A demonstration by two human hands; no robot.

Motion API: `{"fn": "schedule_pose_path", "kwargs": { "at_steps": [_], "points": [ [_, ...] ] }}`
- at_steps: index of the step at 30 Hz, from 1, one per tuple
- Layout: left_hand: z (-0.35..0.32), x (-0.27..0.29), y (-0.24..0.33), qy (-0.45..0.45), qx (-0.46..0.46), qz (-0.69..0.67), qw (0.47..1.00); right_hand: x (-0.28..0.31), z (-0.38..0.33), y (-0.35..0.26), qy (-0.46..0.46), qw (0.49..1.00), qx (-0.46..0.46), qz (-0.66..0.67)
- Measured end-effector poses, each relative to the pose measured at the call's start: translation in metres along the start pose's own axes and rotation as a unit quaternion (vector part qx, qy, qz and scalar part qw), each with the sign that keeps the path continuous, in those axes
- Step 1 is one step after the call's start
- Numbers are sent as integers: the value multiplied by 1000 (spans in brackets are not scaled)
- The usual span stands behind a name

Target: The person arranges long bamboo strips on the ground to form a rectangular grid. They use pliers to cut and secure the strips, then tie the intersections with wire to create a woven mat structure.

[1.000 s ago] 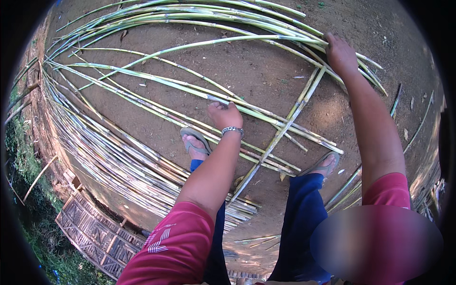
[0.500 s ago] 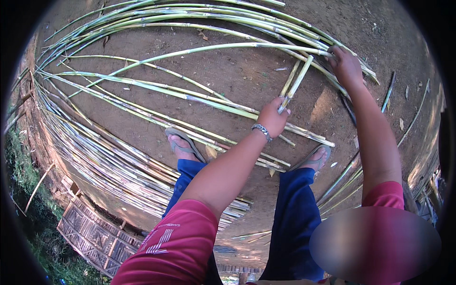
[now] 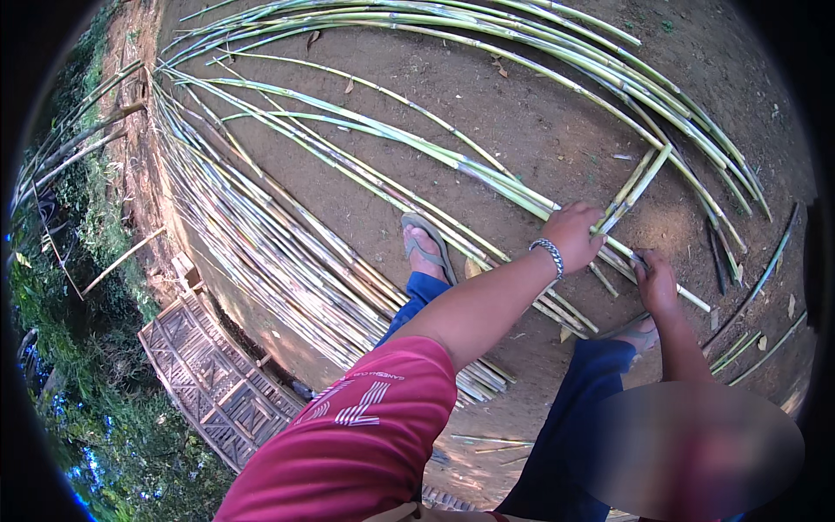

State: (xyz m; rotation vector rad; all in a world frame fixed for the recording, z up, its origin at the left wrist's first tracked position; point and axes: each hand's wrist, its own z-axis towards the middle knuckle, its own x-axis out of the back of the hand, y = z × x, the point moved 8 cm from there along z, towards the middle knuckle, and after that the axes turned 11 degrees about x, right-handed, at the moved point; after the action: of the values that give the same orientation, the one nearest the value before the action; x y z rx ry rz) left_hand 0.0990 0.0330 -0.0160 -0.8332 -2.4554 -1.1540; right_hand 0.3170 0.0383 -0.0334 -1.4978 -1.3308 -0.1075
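Note:
Two short lengths of jointed green cane (image 3: 649,179) stick up from my left hand (image 3: 574,235), whose fingers are closed around their lower part. My right hand (image 3: 657,280) is just to the right and nearer, gripping a long pale-green cane (image 3: 619,250) close to its end. That long cane runs off to the far left, beside other long canes (image 3: 452,158) on the ground. Where it passes my left hand, the fingers hide part of it.
A curved bundle of long canes (image 3: 522,50) lies on the dirt beyond my hands. Another dense row of canes (image 3: 261,252) lies at the left. My sandaled feet stand among the canes. A slatted bamboo structure (image 3: 213,370) and green bushes (image 3: 96,365) are at the lower left.
My right hand has come nearer, bringing the long cane from the far side down beside my left hand. My left hand still holds the short pieces; the view has shifted.

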Motion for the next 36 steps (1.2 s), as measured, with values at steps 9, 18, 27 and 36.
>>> {"fn": "schedule_pose_path", "kwargs": {
  "at_steps": [9, 18, 27, 36],
  "points": [
    [-31, 36, -63, 115, -60, 270, 954, -13, -1, -38, -63, 988, 53, -133],
    [9, 38, -77, 5, -90, 386, 918, -36, -9, -25, -89, 957, -48, -272],
    [4, 46, -80, -60, -85, 304, 947, -49, -11, -40, -124, 952, 29, -279],
    [-1, 57, -59, -13, -126, 306, 944, -55, -24, -37, -108, 965, 42, -235]
  ]
}}
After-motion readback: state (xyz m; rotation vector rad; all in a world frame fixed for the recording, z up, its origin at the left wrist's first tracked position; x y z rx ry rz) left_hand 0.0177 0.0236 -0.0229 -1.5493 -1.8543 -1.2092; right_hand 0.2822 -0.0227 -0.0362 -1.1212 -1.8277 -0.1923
